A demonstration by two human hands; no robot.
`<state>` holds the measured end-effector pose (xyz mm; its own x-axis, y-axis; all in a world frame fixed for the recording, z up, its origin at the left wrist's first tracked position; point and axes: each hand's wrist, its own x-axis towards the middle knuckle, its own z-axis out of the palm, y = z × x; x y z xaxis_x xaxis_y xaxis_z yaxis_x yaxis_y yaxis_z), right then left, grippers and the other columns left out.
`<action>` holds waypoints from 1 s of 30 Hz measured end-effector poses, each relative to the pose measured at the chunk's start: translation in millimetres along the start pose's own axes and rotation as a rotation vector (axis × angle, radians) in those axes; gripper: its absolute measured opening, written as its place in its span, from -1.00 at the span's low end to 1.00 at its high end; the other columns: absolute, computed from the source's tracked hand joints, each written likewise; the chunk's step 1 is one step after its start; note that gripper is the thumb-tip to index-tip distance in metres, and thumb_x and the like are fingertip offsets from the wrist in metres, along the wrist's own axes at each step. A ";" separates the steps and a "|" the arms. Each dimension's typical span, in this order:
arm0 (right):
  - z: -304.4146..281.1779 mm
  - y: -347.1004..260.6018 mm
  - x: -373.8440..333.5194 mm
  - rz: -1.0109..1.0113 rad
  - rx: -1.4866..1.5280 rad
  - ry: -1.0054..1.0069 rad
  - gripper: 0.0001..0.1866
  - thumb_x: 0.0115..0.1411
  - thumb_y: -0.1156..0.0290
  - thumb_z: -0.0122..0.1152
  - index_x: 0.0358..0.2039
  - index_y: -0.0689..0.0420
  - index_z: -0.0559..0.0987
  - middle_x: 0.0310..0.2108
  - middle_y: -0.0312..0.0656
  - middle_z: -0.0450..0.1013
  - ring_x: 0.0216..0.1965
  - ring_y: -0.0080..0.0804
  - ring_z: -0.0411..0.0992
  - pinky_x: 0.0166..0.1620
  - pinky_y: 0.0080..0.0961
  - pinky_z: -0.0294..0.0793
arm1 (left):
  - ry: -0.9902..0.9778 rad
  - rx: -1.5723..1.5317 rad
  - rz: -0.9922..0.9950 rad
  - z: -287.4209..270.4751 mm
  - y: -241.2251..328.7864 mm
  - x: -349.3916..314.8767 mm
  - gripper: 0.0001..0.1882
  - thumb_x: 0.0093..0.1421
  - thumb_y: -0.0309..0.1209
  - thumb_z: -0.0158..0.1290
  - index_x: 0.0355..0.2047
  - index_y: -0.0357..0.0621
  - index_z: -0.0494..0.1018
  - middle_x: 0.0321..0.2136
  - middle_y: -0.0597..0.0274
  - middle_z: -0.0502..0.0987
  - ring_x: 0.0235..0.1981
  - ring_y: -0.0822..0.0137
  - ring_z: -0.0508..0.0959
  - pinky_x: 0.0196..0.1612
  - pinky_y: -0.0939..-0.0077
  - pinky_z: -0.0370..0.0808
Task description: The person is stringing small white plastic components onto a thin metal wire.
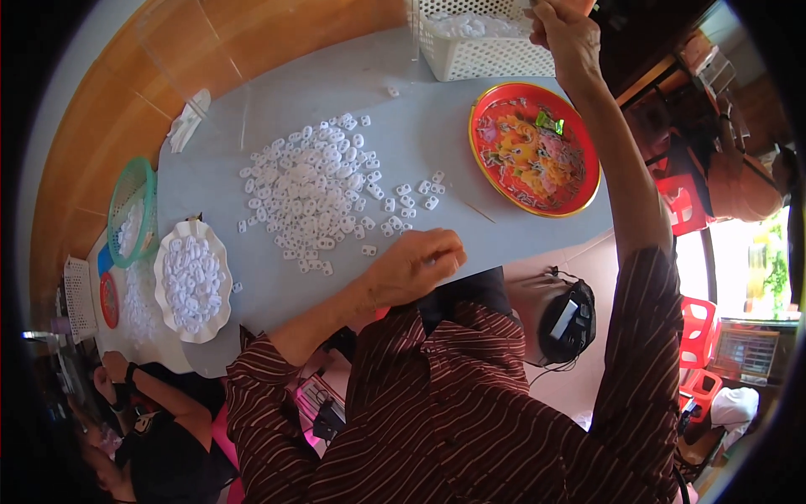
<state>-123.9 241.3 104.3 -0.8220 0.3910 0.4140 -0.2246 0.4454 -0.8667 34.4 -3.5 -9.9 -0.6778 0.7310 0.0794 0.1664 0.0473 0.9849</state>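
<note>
My left hand [416, 267] is closed in a loose fist above the near edge of the grey table. Its fingers curl inward, and what they hold, if anything, is hidden. Just beyond it lie a few small white plastic pieces with two holes [393, 223], beside a large heap of the same pieces [306, 189]. My right arm stretches far forward, with my right hand [573, 40] closed at the front right corner of a white perforated basket [483, 65]. Its fingertips pinch something too small to name, partly cut off by the top edge. White pieces fill the basket.
A red floral tray [474, 155] holding small metal pieces and a green wrapper stands at right, with a thin stick [480, 210] near it. At left are a scalloped white dish [223, 290] of pieces and a green basket [151, 214]. Another person [172, 420] sits at lower left.
</note>
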 end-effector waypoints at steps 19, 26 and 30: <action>40.3 29.7 -129.8 -0.548 -0.581 -1.025 -0.95 0.03 0.58 0.09 -0.49 0.29 0.50 -0.43 -0.04 0.43 -0.36 -0.05 0.45 -0.25 -0.26 0.45 | 0.068 0.011 0.020 -6.6 -11.1 -1.2 -0.75 0.23 -0.30 -0.05 -0.45 -0.27 0.38 -0.64 0.28 0.36 -0.63 0.43 0.34 -0.51 0.55 0.32; 38.0 30.9 -132.1 -0.494 -0.473 -0.999 -0.96 0.02 0.58 0.09 -0.50 0.28 0.45 -0.51 -0.05 0.43 -0.41 -0.09 0.46 -0.31 -0.32 0.43 | 0.106 -0.019 -0.047 -8.1 -9.7 -3.0 -0.80 0.22 -0.37 -0.06 -0.45 -0.26 0.38 -0.64 0.26 0.37 -0.60 0.49 0.35 -0.48 0.59 0.33; 21.1 15.5 -139.5 -0.282 -0.107 -0.875 -0.93 0.01 0.60 0.14 -0.44 0.27 0.47 -0.53 -0.12 0.46 -0.44 -0.35 0.48 -0.32 -0.51 0.44 | 0.407 0.044 0.020 -12.6 -2.1 0.1 -0.82 0.24 -0.35 -0.06 -0.38 -0.24 0.37 -0.63 0.35 0.39 -0.58 0.55 0.35 -0.47 0.61 0.34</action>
<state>-23.7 176.7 27.2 -0.8566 -0.4712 0.2104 -0.4626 0.5206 -0.7176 25.0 -12.1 -10.0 -0.9007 0.4033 0.1617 0.2072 0.0715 0.9757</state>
